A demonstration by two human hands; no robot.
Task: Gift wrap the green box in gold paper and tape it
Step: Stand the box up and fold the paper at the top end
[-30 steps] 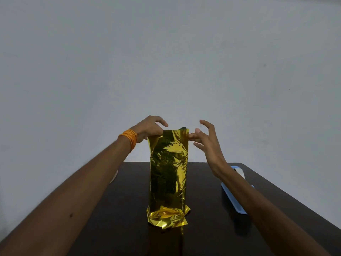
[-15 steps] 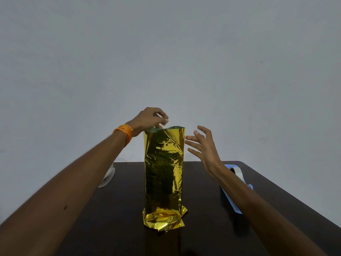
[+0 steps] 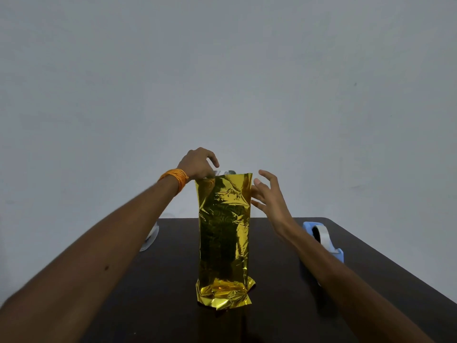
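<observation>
Here, nearest to me, both my bare forearms reach forward over a dark brown wooden table [image 3: 173, 280]. On the table's middle, between my arms, a tall parcel of crinkled, shiny gold wrapping paper [image 3: 223, 233] stands upright. Its lower end is a crumpled gold fold [image 3: 225, 294] pressed against the tabletop. The green box itself is hidden under the paper. To the right, behind my right forearm, lies a pale blue plastic tape dispenser with a white roll [image 3: 321, 237]. To the left, a small white object [image 3: 151, 237] shows past my left forearm; I cannot tell what it is. Farther up, my left hand [image 3: 197, 163], with a band of orange thread [image 3: 174, 179] at the wrist, curls its fingers onto the parcel's top left corner, where a silvery inner face of the paper [image 3: 223, 172] shows. My right hand [image 3: 268, 196] is spread wide and holds nothing, its fingertips [image 3: 256, 191] at the parcel's upper right edge. Behind everything is a plain grey wall [image 3: 222, 82].
</observation>
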